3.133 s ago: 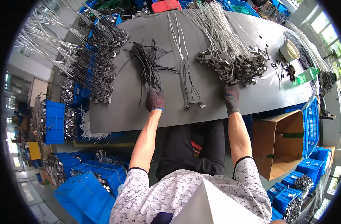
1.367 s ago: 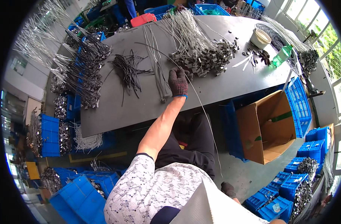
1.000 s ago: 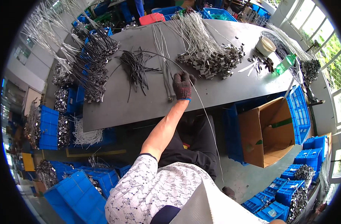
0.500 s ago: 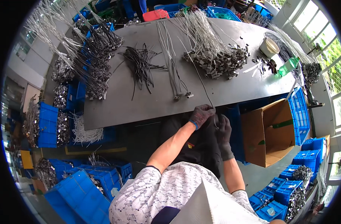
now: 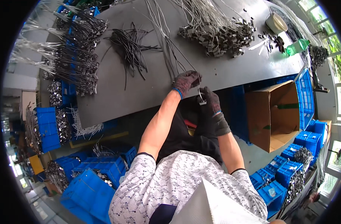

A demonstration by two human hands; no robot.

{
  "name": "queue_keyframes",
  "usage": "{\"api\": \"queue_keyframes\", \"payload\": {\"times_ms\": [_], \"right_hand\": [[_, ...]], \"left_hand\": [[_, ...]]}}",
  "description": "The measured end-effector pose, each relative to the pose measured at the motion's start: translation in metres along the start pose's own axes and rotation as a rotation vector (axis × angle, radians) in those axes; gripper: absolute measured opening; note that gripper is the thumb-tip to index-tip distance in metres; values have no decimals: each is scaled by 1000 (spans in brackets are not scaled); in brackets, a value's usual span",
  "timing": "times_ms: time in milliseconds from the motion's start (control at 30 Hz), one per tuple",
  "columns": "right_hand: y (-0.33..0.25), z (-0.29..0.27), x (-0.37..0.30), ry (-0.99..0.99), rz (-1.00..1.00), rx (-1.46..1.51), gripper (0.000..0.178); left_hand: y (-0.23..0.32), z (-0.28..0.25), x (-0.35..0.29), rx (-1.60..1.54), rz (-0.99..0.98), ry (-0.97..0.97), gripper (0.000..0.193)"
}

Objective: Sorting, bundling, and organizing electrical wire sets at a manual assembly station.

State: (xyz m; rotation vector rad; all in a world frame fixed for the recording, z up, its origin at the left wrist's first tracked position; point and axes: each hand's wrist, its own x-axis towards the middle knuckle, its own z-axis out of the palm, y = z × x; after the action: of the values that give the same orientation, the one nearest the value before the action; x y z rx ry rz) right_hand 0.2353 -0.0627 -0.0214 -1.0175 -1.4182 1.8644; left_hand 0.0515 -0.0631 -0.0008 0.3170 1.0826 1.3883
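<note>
Over the near edge of the table, my left hand (image 5: 187,83) in a dark knit glove is closed on a thin cable, its fingers pinched together. Just to its right and lower, my gloved right hand (image 5: 211,100) is closed too, with a pale piece of cable (image 5: 200,92) running between the hands. A small whitish connector (image 5: 203,102) shows at the right fingers, on the end of that cable. Long grey cables (image 5: 161,24) stretch from the far side of the table to beside my left hand; their near ends are partly hidden by it.
On the grey table (image 5: 114,100) lie loose black sleeves (image 5: 131,50) and a heap of metal-ended cables (image 5: 219,35). A green bottle (image 5: 297,47) and a pale tub (image 5: 276,23) stand at the right. An open cardboard box (image 5: 267,115) and blue crates (image 5: 90,192) surround me.
Both hands have moved up and left in the picture, the left now over the table edge beside the grey cables. A connector now shows at my right fingers. The view has shifted slightly.
</note>
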Motion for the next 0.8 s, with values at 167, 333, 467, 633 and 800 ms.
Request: {"api": "queue_keyframes", "payload": {"times_ms": [167,333,467,633,800], "right_hand": [[32,-25,36,206,-590,-610,44],[31,-16,56,286,-558,-884,70],[6,6,72,268,-649,-871,60],[-39,-28,124,499,-131,-610,45],[-68,-61,183,704,-541,-1110,46]], "left_hand": [[-23,6,-15,378,62,-86,24],[-30,9,-25,368,135,-25,24],[-23,-11,1,406,156,60,25],[40,-15,16,922,65,125,34],[65,-43,9,1277,397,630,34]]}}
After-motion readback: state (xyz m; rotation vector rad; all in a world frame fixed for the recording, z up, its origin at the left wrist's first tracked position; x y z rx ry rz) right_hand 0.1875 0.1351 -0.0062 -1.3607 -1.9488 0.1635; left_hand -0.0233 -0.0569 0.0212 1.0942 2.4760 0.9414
